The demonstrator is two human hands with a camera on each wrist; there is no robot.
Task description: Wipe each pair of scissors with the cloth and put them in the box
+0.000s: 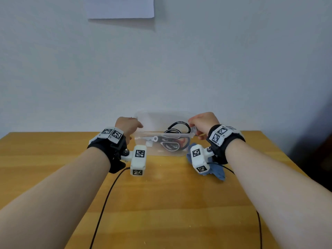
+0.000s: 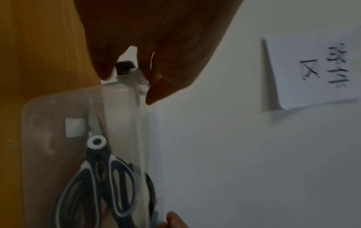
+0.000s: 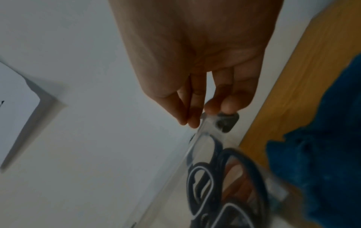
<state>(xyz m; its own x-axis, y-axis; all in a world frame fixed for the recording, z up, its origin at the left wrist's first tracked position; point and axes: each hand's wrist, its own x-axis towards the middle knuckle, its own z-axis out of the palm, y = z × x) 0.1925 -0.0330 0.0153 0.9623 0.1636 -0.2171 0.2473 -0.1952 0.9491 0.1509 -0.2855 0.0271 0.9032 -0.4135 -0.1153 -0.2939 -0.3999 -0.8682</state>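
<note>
A clear plastic box (image 1: 158, 151) stands at the back of the wooden table, against the wall. Black-handled scissors (image 1: 171, 146) lie inside it, one pair with red in the handle. My left hand (image 1: 137, 126) pinches the left end of the box lid (image 1: 161, 121) and my right hand (image 1: 193, 127) pinches the right end. In the left wrist view the left hand (image 2: 129, 83) closes round a dark clip above the scissors (image 2: 101, 174). The right hand (image 3: 207, 115) grips the other clip over the scissors (image 3: 201, 185). A crumpled blue cloth (image 1: 215, 172) lies right of the box.
A white paper sheet (image 1: 120, 8) hangs on the wall above. Two black cables (image 1: 106, 200) trail from the wrist cameras across the table toward its near edge. The cloth (image 3: 322, 146) lies close against the box's right end.
</note>
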